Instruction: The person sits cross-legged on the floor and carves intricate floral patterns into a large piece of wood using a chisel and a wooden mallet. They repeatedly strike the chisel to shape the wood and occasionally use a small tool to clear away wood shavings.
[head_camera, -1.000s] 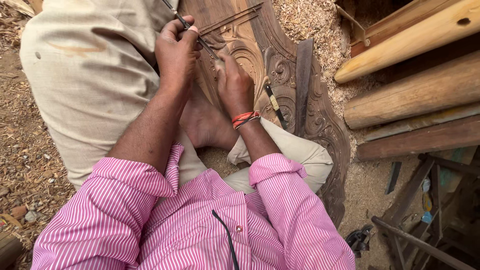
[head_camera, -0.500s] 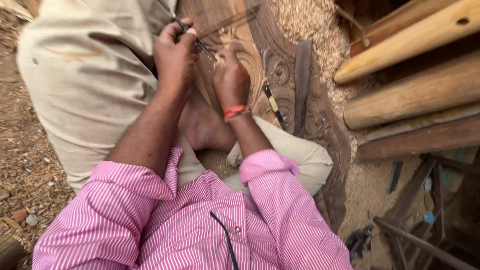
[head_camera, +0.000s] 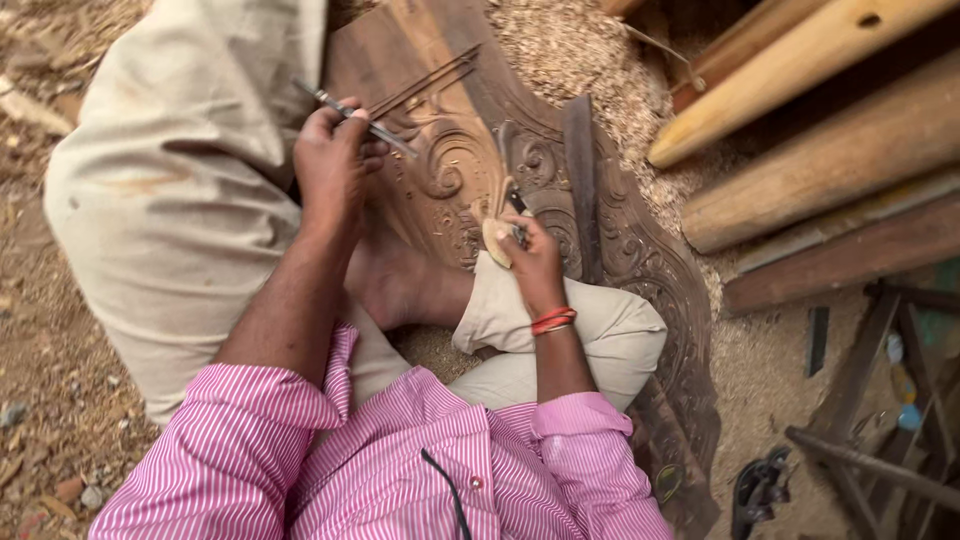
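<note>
In the head view, the left hand (head_camera: 335, 165), in the upper left of the frame, is closed around a thin metal chisel (head_camera: 360, 120). The chisel's long axis runs diagonally, its upper end toward the upper left and its tip pointing down and right onto the carved wooden panel (head_camera: 620, 250). The right hand (head_camera: 530, 255), near the centre of the frame, pinches a second small tool with a pale wooden handle (head_camera: 497, 240); its dark end points up toward the scrollwork. An orange-red wristband (head_camera: 552, 320) circles that wrist.

The panel lies slanted from upper centre to lower right, over the person's beige trousers (head_camera: 180, 220), with a bare foot (head_camera: 400, 285) just beside it. A flat dark bar (head_camera: 580, 180) lies lengthwise on the panel. Sawdust (head_camera: 590, 50) covers the ground above, and rough timber beams (head_camera: 820, 130) fill the upper right.
</note>
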